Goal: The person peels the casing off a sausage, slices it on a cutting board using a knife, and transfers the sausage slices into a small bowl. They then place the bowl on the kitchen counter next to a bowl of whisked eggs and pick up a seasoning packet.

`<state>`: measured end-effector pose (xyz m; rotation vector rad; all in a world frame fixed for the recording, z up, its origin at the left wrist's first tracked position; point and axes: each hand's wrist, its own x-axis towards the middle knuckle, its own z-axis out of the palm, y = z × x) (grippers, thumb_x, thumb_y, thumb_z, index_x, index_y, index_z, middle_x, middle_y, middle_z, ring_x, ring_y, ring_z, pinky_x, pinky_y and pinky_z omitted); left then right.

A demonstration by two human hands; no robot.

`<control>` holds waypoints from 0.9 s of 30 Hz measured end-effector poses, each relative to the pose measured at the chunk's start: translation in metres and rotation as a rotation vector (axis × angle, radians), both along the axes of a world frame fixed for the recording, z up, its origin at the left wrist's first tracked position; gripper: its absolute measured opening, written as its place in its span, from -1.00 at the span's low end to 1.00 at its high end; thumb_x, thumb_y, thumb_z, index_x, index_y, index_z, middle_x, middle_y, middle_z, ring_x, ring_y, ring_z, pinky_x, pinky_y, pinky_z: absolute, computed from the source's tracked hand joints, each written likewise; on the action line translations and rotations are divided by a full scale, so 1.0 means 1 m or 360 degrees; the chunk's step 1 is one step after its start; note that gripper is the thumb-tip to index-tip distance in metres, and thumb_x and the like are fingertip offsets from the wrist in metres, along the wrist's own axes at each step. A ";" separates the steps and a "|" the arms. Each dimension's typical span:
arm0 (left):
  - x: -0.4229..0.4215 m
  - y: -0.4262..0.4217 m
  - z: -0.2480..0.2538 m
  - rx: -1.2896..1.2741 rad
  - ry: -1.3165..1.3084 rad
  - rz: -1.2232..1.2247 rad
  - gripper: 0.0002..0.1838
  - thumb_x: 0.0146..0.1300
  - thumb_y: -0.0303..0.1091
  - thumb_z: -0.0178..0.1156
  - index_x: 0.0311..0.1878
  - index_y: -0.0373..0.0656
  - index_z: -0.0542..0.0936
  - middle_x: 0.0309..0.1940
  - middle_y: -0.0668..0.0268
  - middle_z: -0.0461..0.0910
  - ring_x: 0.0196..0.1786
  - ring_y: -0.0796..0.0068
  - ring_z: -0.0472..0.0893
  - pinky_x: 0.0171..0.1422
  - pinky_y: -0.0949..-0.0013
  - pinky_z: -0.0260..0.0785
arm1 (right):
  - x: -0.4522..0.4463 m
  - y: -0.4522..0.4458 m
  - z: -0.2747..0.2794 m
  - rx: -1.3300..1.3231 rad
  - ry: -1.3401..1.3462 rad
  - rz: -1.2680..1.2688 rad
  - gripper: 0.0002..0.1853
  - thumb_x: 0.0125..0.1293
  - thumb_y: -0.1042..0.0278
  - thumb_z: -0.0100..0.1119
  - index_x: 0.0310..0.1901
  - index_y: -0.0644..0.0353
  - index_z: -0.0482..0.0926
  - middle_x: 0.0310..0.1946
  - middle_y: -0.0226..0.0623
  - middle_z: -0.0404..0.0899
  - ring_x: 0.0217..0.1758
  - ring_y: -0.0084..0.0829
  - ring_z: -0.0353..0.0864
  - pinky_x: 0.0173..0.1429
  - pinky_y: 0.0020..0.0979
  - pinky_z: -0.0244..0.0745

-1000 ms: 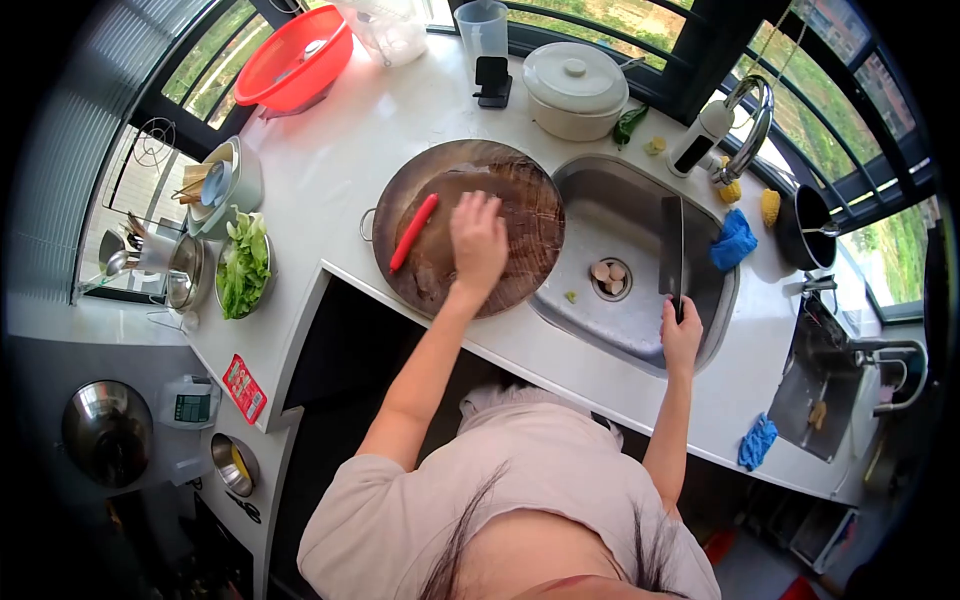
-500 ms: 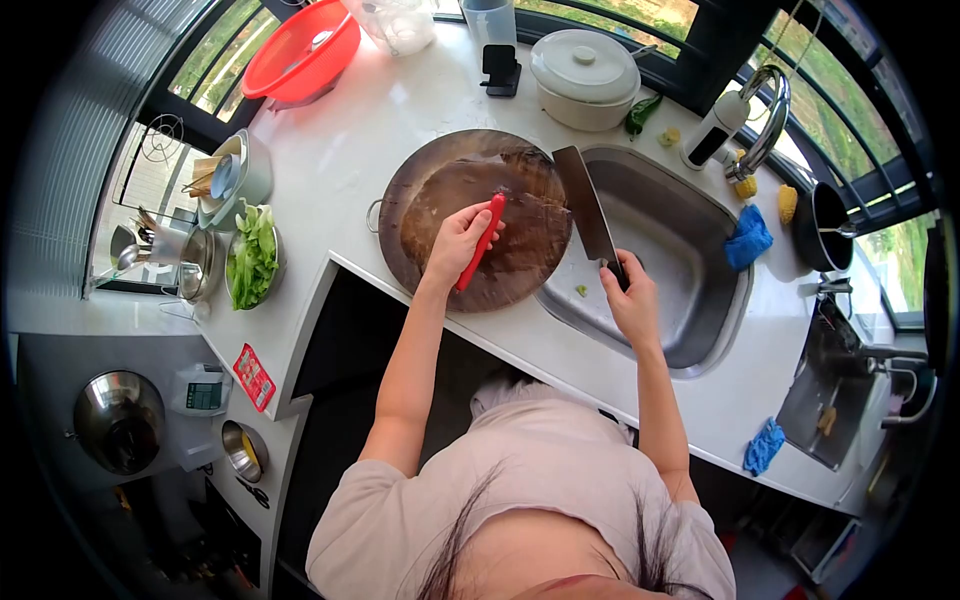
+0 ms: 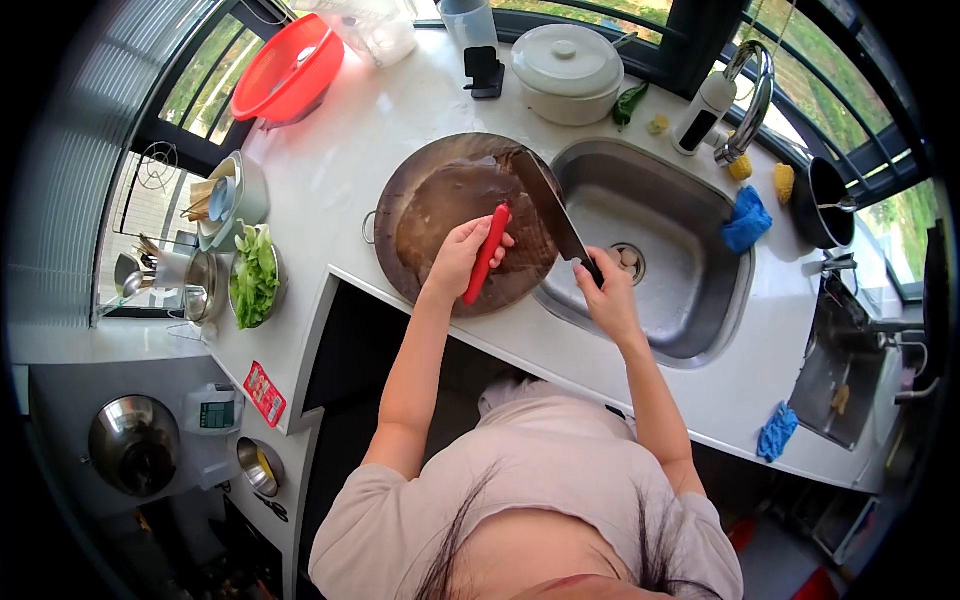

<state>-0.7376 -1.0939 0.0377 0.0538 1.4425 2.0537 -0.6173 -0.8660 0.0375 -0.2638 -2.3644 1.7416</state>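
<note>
My left hand (image 3: pixel 461 259) is closed around a red sausage (image 3: pixel 487 254) in a smooth casing, holding it tilted above a round wooden chopping board (image 3: pixel 420 215). A cleaver (image 3: pixel 551 208) with a dark handle is gripped in my right hand (image 3: pixel 611 302). Its broad blade slants over the board's right edge, a short way right of the sausage and apart from it. The board's surface looks wet and dark.
A steel sink (image 3: pixel 690 230) adjoins the board on the right, below a faucet (image 3: pixel 757 100). Behind stand a lidded white pot (image 3: pixel 567 75), a phone stand (image 3: pixel 484 72) and a red basin (image 3: pixel 287 68). Left are a bowl of lettuce (image 3: pixel 256 280) and a red packet (image 3: pixel 265 393).
My right hand has brought the cleaver left, from beside the sink to over the board. The sink drain has come into sight. My left hand keeps the sausage, shifted slightly.
</note>
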 end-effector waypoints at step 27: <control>0.007 0.002 0.022 0.0159 0.0006 0.0085 -0.52 0.33 -0.55 0.20 0.32 -0.23 0.46 0.05 0.27 0.61 -0.03 0.57 0.60 0.08 0.50 0.47 | 0.005 0.011 -0.005 0.0072 -0.0040 -0.0088 -0.72 0.37 0.31 0.19 0.03 0.24 0.58 -0.57 -0.44 0.46 -0.52 -0.62 0.37 -0.39 -0.49 0.31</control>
